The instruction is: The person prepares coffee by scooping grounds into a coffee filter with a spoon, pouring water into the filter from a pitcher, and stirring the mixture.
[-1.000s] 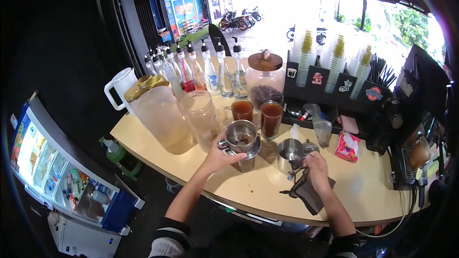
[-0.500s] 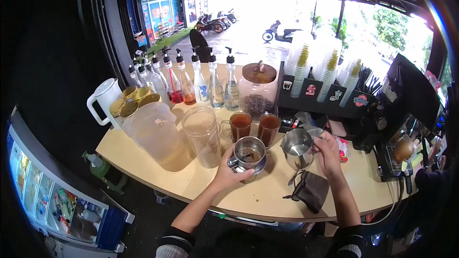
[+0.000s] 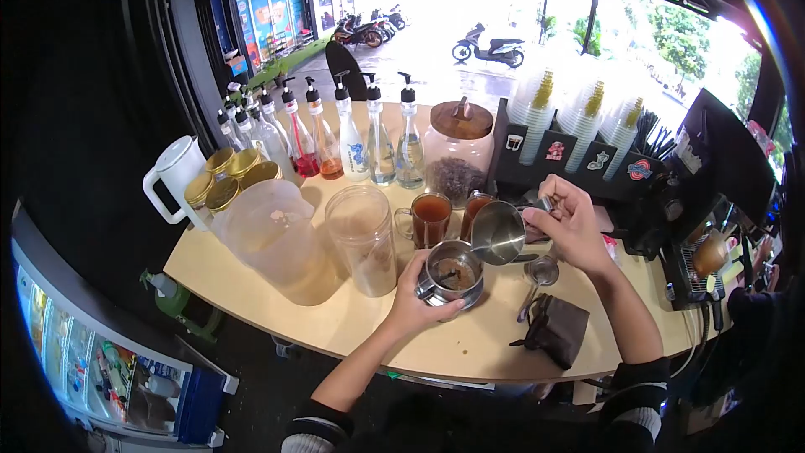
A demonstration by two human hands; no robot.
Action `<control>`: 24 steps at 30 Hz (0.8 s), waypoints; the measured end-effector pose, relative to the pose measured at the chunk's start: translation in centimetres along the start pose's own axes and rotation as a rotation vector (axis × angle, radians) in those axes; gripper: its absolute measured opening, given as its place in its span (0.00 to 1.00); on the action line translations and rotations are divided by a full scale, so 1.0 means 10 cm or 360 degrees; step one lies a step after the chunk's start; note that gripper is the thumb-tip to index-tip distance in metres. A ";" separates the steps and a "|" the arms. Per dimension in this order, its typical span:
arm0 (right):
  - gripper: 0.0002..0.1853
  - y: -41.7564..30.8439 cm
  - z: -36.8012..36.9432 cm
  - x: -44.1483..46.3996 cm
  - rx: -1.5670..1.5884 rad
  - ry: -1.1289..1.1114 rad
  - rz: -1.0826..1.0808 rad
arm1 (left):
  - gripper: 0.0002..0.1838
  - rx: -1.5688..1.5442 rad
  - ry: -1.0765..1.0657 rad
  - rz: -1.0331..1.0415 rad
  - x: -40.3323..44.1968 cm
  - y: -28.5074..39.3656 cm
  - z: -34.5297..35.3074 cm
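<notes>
My left hand [image 3: 411, 302] is wrapped round a metal drip coffee filter [image 3: 454, 271] with a saucer-like rim; what it stands on is mostly hidden. Dark wet coffee shows inside. In my right hand [image 3: 572, 222], gripped by the handle, is a steel milk pitcher [image 3: 501, 235]. The pitcher is tilted left, its spout at the filter's upper right edge; I cannot tell whether liquid is flowing. Just behind stand two glass mugs of reddish-brown drink, the left mug [image 3: 431, 220] in plain view and the right mug [image 3: 475, 210] partly covered by the pitcher.
A metal scoop [image 3: 543, 270] and a dark pouch [image 3: 558, 331] lie at right front. To the left stand a clear canister [image 3: 362, 243] and a big cloudy pitcher [image 3: 281, 243]. Pump bottles [image 3: 352, 147], a lidded jar [image 3: 459, 155] and a cup rack [image 3: 570, 147] line the back.
My right hand has lifted the steel pitcher leftward and tipped it over the filter's edge, uncovering the scoop. The filter, still in my left hand, appears slightly further right.
</notes>
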State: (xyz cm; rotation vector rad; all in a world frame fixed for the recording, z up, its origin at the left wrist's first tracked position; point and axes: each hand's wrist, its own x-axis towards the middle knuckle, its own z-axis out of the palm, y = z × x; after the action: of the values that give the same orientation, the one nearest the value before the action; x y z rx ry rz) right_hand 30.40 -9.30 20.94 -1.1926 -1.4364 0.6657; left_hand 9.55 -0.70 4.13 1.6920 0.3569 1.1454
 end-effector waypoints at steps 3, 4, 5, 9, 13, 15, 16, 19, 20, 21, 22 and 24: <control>0.13 0.03 0.05 0.06 -0.0032 0.0000 -0.0002 | 0.40 -0.0029 0.0023 0.0017 0.00 -0.02 0.02; 0.13 0.03 0.07 0.08 -0.0108 -0.0005 -0.0042 | 0.40 -0.0066 0.0036 0.0018 0.00 -0.02 0.02; 0.13 0.04 0.08 0.09 -0.0104 -0.0008 -0.0040 | 0.40 -0.0063 0.0039 0.0014 0.00 -0.02 0.03; 0.13 0.03 0.10 0.13 -0.0148 -0.0045 -0.0047 | 0.40 -0.0058 0.0028 0.0035 0.01 -0.04 0.02; 0.13 0.03 0.12 0.14 -0.0228 -0.0084 -0.0059 | 0.40 -0.0114 0.0055 0.0032 0.00 -0.02 0.04; 0.12 -0.01 0.15 0.14 -0.0188 -0.0088 -0.0007 | 0.40 -0.0086 0.0059 0.0034 -0.01 -0.05 0.03; 0.12 -0.03 0.16 0.13 -0.0155 -0.0092 0.0048 | 0.40 -0.0065 0.0064 0.0037 0.00 -0.06 0.04; 0.13 -0.03 0.15 0.14 -0.0375 -0.0087 -0.0082 | 0.40 0.0006 0.0057 0.0054 0.00 -0.02 0.03; 0.13 -0.04 0.17 0.14 -0.0378 -0.0084 -0.0084 | 0.40 0.0004 0.0055 0.0056 0.00 -0.02 0.03; 0.13 -0.06 0.18 0.13 -0.0343 -0.0079 -0.0086 | 0.40 -0.0012 0.0057 0.0064 0.00 -0.02 0.03; 0.13 -0.09 0.19 0.13 -0.0309 -0.0075 -0.0087 | 0.40 -0.0028 0.0060 0.0070 0.00 -0.03 0.04; 0.13 -0.14 0.16 0.13 -0.0414 -0.0099 -0.0074 | 0.40 -0.0014 0.0054 0.0079 0.01 -0.03 0.03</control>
State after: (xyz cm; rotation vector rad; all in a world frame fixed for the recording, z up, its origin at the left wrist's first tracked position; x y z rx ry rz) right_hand 28.59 -8.24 22.26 -1.3432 -1.6355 0.4976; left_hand 9.95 -0.66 3.89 1.6835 0.3325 1.2118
